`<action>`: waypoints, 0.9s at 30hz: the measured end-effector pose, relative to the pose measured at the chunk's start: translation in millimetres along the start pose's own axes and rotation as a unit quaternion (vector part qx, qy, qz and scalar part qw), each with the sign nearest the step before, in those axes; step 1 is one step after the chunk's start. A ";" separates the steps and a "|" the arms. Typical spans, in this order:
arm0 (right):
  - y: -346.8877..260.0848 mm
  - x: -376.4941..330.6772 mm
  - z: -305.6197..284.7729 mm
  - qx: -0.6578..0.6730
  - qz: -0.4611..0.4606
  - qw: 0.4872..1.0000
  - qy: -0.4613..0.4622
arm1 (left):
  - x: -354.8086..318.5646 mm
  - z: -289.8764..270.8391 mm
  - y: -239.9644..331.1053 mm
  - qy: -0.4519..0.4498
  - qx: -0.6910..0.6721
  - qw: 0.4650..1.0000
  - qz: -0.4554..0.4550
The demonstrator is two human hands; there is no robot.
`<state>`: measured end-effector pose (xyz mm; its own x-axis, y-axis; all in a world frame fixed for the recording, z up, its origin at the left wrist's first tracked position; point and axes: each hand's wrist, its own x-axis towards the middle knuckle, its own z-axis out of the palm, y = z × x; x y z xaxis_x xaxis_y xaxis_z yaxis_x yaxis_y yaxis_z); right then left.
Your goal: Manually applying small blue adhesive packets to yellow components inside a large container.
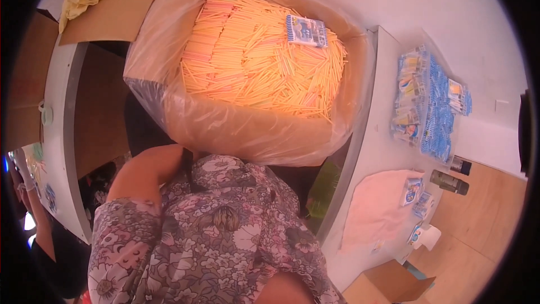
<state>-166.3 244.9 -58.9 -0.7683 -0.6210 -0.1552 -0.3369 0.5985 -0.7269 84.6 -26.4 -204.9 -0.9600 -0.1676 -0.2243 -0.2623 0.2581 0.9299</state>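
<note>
You stood over the box (169, 114) w/ plastic liner, full of orange sticks (253, 56); a small blue pack (306, 30) lay on top. Both your hands were out of view, grip unknown. Probably between packs; next reach needs a hand into the sticks.

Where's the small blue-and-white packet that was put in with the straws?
In the head view, the blue-and-white packet lies on top of the orange straws, toward the far right corner of the plastic-lined box.
</note>
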 end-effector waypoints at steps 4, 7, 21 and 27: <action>4.9 19.2 6.1 0.027 0.055 0.998 -0.021 | 2.8 -5.7 0.6 -0.003 -0.056 0.997 -0.047; 7.4 36.3 4.2 0.043 0.102 0.993 -0.030 | 15.3 -8.2 8.0 -0.011 -0.099 0.992 -0.077; -19.4 98.6 -26.6 0.136 0.223 0.965 0.019 | 83.3 -44.5 85.0 -0.017 -0.229 0.965 -0.126; 9.4 69.4 -21.9 0.203 0.261 0.940 0.085 | 72.4 -47.5 67.5 -0.048 -0.248 0.960 -0.121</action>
<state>-234.7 218.5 -61.8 -0.8591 -0.1854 -0.4770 0.3190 0.5350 -0.7823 2.0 -66.2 -144.5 -0.8875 -0.0699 -0.4555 -0.4233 -0.2669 0.8658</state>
